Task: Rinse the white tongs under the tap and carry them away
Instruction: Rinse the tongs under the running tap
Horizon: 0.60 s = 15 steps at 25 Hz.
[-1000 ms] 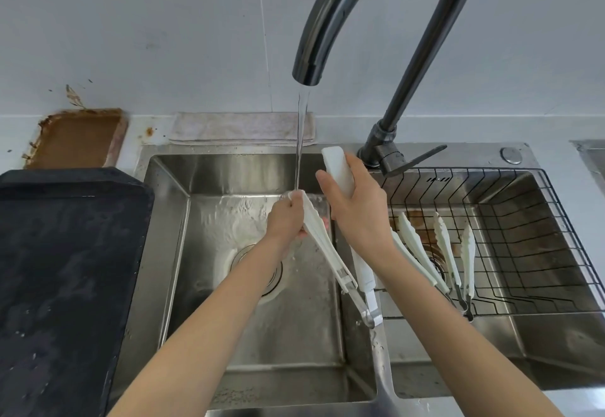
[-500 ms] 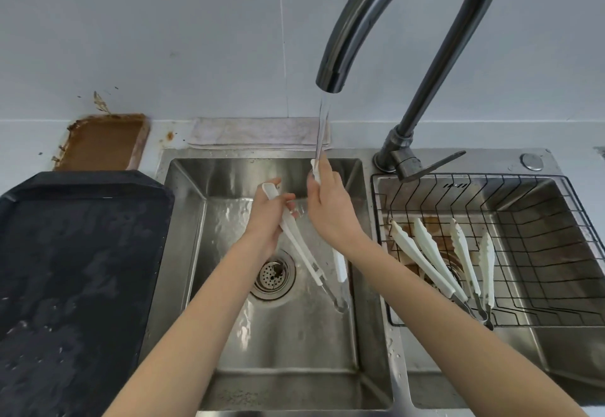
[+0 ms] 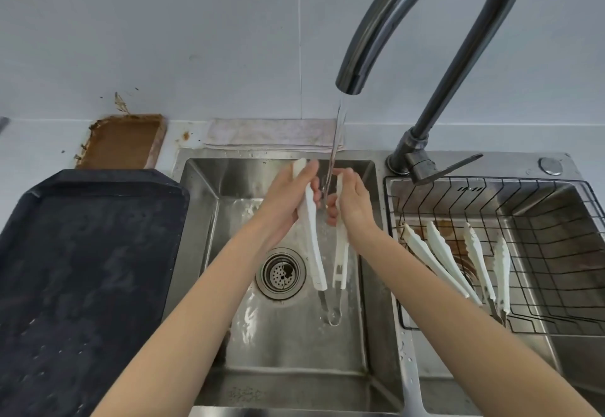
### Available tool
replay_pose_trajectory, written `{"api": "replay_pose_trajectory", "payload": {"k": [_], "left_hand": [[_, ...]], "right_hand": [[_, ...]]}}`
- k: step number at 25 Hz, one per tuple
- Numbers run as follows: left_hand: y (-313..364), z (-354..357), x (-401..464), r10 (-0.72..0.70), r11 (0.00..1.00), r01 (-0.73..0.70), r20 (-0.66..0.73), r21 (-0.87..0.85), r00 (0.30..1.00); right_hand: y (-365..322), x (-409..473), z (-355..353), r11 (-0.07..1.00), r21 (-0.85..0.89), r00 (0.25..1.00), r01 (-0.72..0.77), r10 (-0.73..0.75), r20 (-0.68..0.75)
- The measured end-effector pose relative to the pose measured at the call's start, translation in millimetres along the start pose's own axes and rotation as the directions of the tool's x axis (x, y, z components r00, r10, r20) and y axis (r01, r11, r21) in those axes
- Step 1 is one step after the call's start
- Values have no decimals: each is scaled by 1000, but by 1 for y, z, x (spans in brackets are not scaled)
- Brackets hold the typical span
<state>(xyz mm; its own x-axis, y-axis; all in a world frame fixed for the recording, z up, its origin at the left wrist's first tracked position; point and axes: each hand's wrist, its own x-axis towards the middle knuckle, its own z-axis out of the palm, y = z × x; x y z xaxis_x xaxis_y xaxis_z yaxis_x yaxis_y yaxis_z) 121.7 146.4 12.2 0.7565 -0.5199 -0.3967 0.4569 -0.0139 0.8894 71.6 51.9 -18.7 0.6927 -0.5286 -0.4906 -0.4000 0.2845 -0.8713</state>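
Observation:
A pair of white tongs (image 3: 313, 246) hangs over the left sink basin (image 3: 294, 344), its two arms spread apart and its metal hinge end pointing toward me. My left hand (image 3: 288, 200) grips the left arm near its tip. My right hand (image 3: 352, 200) grips the right arm. The dark curved tap (image 3: 393, 23) runs a thin stream of water (image 3: 335, 141) that falls between my hands, onto the inside of the tongs.
A wire basket (image 3: 556, 285) in the right basin holds two more white tongs (image 3: 442, 256). A large black tray (image 3: 82, 285) lies on the counter to the left. A rusty brown patch (image 3: 124, 141) and a folded cloth (image 3: 271, 133) sit behind the sink. The drain (image 3: 281, 273) is below my hands.
My hands have spread the tongs' arms apart under the stream and turned them more upright. The view has shifted so the sink sits further right.

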Motion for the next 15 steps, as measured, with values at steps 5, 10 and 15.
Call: {"api": "replay_pose_trajectory", "payload": {"k": [5,10,15], "left_hand": [[10,30,9,-121,987,109,100,116,988],[5,30,17,-161,985,165,-83,41,983],[-7,-4,21,-189,955,126,-224,-268,956]], "right_hand": [[12,4,-21,949,211,972,-236,229,54],[4,-4,-24,961,191,980,-197,186,77],[-13,-22,-15,996,13,984,91,-92,153]]}}
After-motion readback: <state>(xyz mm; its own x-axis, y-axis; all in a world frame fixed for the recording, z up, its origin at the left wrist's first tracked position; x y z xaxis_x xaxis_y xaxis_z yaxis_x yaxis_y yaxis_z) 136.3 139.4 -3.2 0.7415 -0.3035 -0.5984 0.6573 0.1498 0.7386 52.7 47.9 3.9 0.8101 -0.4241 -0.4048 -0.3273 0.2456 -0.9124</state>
